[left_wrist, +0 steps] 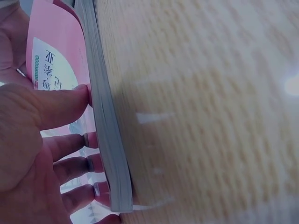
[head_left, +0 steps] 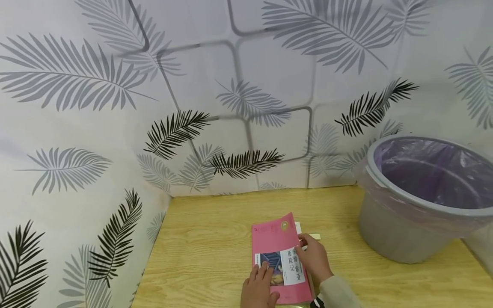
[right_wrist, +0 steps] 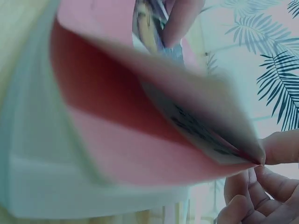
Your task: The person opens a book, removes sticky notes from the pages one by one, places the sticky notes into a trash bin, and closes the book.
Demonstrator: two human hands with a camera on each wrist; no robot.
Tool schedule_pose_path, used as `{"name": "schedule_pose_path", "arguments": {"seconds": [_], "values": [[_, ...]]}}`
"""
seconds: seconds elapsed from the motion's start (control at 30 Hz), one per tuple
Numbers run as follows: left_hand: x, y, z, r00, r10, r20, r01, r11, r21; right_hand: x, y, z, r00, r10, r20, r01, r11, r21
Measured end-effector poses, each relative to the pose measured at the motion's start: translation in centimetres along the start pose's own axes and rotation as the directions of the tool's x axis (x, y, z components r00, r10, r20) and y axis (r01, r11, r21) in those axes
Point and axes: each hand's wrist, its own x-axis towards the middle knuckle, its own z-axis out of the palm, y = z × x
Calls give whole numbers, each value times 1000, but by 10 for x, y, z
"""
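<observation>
A pink paperback book point(head_left: 269, 235) lies on the wooden table, with a white title band and a picture on its front cover. My left hand point(head_left: 257, 288) rests on the lower left of the cover. Thumb and fingertips press flat on it beside the page edges point(left_wrist: 112, 154) in the left wrist view. At the cover's right edge is my right hand point(head_left: 315, 259). Its thumb and fingers pinch the loose edge of the pink cover point(right_wrist: 131, 163), which bows up from the white pages point(right_wrist: 42, 182) in the right wrist view.
A large grey bin point(head_left: 396, 231) lined with a translucent purple bag stands at the right. A small pale yellow strip point(head_left: 316, 236) sticks out beside the book. Leaf-patterned wall covering point(head_left: 200, 94) rises behind and left of the table point(head_left: 192, 248).
</observation>
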Motion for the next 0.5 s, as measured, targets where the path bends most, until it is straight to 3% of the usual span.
{"name": "schedule_pose_path", "arguments": {"seconds": [0.33, 0.5], "values": [[-2, -1, 1, 1000, 3, -14, -3, 1000, 7, -20, -2, 4, 1000, -24, 2, 24, 999, -48], [0, -3, 4, 1000, 16, -9, -16, 1000, -5, -38, -2, 15, 994, -109, -8, 108, 990, -92]]}}
